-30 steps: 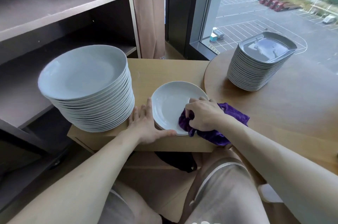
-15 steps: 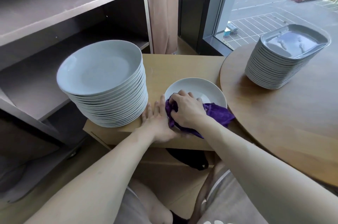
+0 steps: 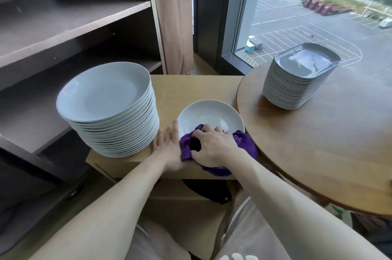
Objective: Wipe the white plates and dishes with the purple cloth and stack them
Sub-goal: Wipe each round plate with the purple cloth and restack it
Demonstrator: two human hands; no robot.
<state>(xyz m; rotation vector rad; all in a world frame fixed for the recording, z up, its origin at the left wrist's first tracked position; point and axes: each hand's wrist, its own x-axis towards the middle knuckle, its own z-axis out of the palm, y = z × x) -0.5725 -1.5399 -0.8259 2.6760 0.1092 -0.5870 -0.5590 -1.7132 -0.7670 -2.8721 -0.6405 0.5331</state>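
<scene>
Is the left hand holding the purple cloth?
No, the right hand grips the purple cloth on the single plate, while the left hand lies flat beside it.

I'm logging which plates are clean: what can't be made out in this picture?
Head view only:
- Near part of the small plate: covered by the purple cloth and right hand.
- Thumb of the left hand: behind the cloth, so contact with the plate is unclear.
- The dark object below the wooden stand: half hidden by its edge, unidentifiable.
- The round table: cut off by the right edge.

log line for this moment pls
phase: wipe | right hand grips purple cloth on plate | left hand flat beside its rim
</scene>
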